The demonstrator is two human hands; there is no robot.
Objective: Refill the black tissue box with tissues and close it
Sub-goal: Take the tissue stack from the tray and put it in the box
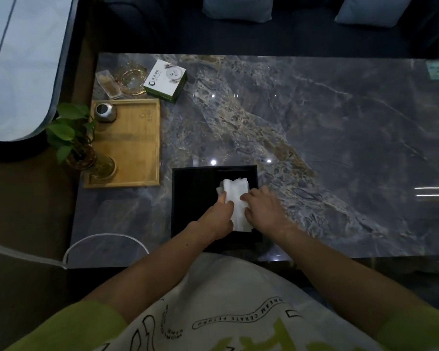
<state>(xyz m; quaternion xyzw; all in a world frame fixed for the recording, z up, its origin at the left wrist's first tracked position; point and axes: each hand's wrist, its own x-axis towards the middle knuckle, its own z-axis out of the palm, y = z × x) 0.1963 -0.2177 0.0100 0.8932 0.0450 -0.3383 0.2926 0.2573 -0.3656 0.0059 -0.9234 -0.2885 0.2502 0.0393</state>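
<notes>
The black tissue box (195, 196) lies open near the front edge of the marble table, its lid flat to the left. A stack of white tissues (236, 198) sits in the right half of the box. My left hand (217, 217) holds the stack's left edge, thumb on top. My right hand (262, 209) presses on the stack's right side with its fingers spread. The lower part of the stack is hidden between my hands.
A wooden tray (134, 148) at the left carries a small metal jar (104, 112) and a plant in a glass vase (86, 155). Behind it stand a glass ashtray (131, 79), a clear container (107, 83) and a white-green box (165, 80). A sofa with cushions lies beyond the table.
</notes>
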